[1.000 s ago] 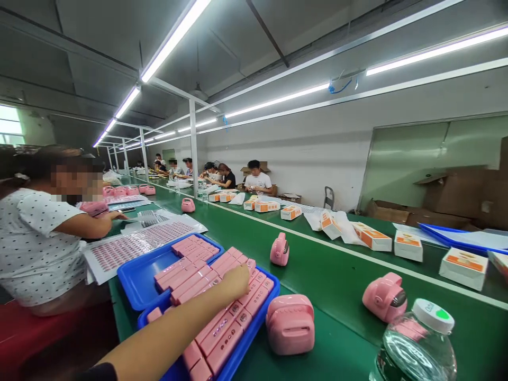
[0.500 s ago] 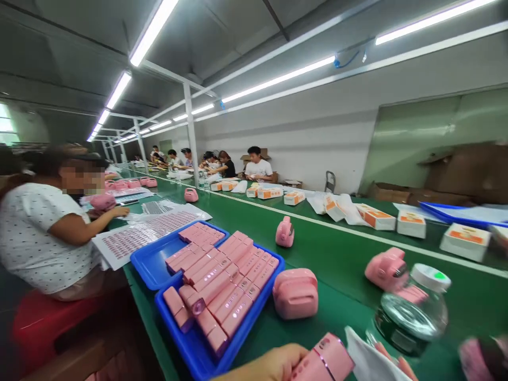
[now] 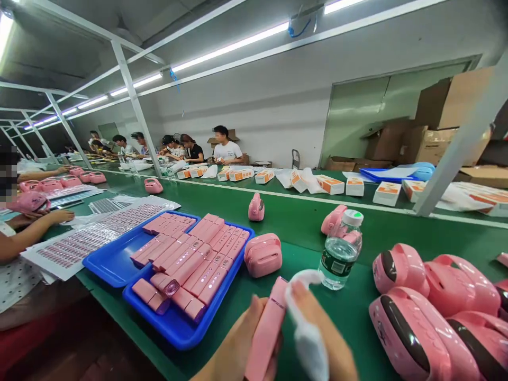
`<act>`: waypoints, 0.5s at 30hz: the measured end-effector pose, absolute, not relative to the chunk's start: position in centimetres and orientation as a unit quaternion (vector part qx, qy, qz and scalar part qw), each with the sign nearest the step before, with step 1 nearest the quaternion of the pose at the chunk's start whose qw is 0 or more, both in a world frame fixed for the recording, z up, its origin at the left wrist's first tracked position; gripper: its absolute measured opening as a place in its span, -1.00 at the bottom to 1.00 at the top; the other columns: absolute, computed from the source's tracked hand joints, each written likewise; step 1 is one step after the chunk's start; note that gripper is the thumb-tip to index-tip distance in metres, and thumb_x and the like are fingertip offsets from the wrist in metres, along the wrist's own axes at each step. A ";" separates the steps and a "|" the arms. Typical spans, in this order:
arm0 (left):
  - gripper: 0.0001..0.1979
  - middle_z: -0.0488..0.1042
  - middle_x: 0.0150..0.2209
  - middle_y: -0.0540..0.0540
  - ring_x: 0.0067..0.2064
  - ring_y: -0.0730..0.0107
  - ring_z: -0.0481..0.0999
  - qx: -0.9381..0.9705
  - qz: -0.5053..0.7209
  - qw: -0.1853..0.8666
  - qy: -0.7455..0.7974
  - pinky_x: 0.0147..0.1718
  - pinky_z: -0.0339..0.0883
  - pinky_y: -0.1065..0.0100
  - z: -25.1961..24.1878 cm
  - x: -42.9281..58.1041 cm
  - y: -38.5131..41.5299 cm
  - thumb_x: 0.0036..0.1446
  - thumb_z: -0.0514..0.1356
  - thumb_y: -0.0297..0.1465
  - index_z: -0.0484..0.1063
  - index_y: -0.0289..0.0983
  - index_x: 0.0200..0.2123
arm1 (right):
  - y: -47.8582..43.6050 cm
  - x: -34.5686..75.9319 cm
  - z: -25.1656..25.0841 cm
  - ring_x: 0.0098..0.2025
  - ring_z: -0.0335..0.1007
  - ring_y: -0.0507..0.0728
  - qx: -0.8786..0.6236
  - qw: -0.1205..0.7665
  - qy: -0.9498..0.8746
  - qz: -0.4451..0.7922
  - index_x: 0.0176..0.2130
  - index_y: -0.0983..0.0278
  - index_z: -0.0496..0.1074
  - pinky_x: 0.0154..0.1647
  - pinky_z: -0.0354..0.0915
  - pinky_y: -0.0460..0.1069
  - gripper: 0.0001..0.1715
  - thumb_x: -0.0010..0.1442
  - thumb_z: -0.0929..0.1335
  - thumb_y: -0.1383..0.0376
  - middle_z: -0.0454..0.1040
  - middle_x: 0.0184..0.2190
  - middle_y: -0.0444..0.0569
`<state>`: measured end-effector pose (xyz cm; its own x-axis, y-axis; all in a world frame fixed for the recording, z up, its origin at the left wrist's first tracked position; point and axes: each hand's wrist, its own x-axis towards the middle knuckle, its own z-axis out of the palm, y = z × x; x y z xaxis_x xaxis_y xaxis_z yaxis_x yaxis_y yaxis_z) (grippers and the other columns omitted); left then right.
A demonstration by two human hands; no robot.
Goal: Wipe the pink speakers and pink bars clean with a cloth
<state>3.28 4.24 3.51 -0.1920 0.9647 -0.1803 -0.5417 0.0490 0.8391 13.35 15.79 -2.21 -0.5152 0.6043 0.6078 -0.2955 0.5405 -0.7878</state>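
Note:
My left hand (image 3: 234, 338) grips a long pink rectangular case (image 3: 265, 333), held slanting upward with a thin shiny band near its upper end. Close against that end, my right hand (image 3: 327, 330) has its fingers closed on a white cloth (image 3: 311, 346), partly smeared by motion. Whether the cloth touches the case I cannot tell. Left of my hands, a blue tray (image 3: 186, 338) carries several similar pink cases (image 3: 206, 275) in stacked rows. A second blue tray (image 3: 107, 262) overlaps it behind, holding more of them.
A water bottle (image 3: 339, 259) stands beyond my right hand. Several pink handled units (image 3: 413, 333) crowd the right side; another pink unit (image 3: 264, 254) sits by the tray. Sticker sheets (image 3: 95, 233) lie at left near a co-worker's arm (image 3: 32, 233). White-orange boxes (image 3: 387, 193) line the far side.
My view has swung right, bringing the pink units on the right into sight. The pink case now points more upright, and the right hand with the white cloth has come in beside its end.

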 end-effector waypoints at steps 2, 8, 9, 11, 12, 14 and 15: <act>-0.51 0.33 -0.59 0.10 -0.81 0.62 0.18 0.251 0.652 0.582 0.415 -0.86 -0.06 0.55 3.0 3.9 3.9 -0.08 0.13 0.10 0.22 -0.21 -0.36 | 17.4 14.2 -2.2 -0.35 0.52 0.09 -0.209 0.508 -0.661 0.511 -0.11 0.24 0.46 -0.39 0.42 -0.14 -0.63 0.20 0.27 0.09 0.57 -0.33 -0.08; -0.54 0.41 -0.52 0.00 -0.64 0.55 0.36 0.202 0.660 0.540 0.482 -0.76 0.18 0.56 3.8 6.0 3.2 -0.06 0.17 0.04 0.25 -0.28 -0.40 | 15.2 15.8 -0.5 -0.13 0.45 0.15 -0.275 0.500 -0.593 0.568 0.08 0.28 0.30 -0.08 0.35 -0.03 -0.50 0.21 0.26 0.10 0.53 -0.21 -0.01; -0.54 0.41 -0.50 0.01 -0.60 0.55 0.38 0.188 0.660 0.524 0.504 -0.73 0.21 0.56 4.0 6.4 3.1 -0.06 0.19 0.02 0.28 -0.28 -0.37 | 14.5 15.9 0.0 -0.14 0.46 0.17 -0.246 0.494 -0.621 0.557 0.07 0.27 0.31 -0.06 0.34 -0.01 -0.52 0.22 0.25 0.11 0.53 -0.20 0.00; -0.56 0.40 -0.49 0.02 -0.55 0.55 0.38 0.169 0.663 0.500 0.531 -0.68 0.25 0.56 4.3 7.0 3.0 -0.08 0.24 -0.03 0.33 -0.28 -0.32 | 13.6 16.0 0.7 -0.09 0.44 0.19 -0.168 0.485 -0.698 0.499 0.10 0.23 0.29 -0.01 0.31 0.03 -0.56 0.25 0.21 0.19 0.47 -0.07 0.01; -0.56 0.39 -0.50 0.03 -0.54 0.54 0.36 0.165 0.666 0.496 0.532 -0.68 0.25 0.55 4.3 7.2 3.0 -0.10 0.25 -0.03 0.35 -0.28 -0.32 | 13.4 16.1 1.0 -0.01 0.39 0.22 -0.126 0.488 -0.737 0.451 0.12 0.22 0.27 0.04 0.28 0.06 -0.56 0.26 0.18 0.24 0.39 0.03 0.02; -0.58 0.37 -0.53 0.01 -0.55 0.51 0.35 0.167 0.673 0.496 0.522 -0.70 0.22 0.52 4.2 7.3 3.1 -0.11 0.25 -0.02 0.39 -0.25 -0.33 | 13.0 16.1 1.3 0.18 0.13 0.26 -0.063 0.504 -0.792 0.339 0.16 0.25 0.20 0.14 0.15 0.12 -0.53 0.27 0.16 0.31 0.16 0.20 0.04; -0.60 0.37 -0.53 -0.01 -0.55 0.48 0.35 0.169 0.677 0.496 0.517 -0.71 0.21 0.49 4.1 7.2 3.1 -0.10 0.23 -0.01 0.40 -0.22 -0.34 | 12.8 16.1 1.4 0.24 -0.01 0.24 -0.029 0.514 -0.810 0.279 0.17 0.27 0.18 0.18 0.07 0.13 -0.52 0.27 0.17 0.33 0.10 0.23 0.02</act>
<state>7.15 3.10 4.11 -0.4504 0.8466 -0.2836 -0.4965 0.0265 0.8676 16.06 12.83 1.42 -0.4691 0.3344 0.8174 -0.2401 0.8424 -0.4824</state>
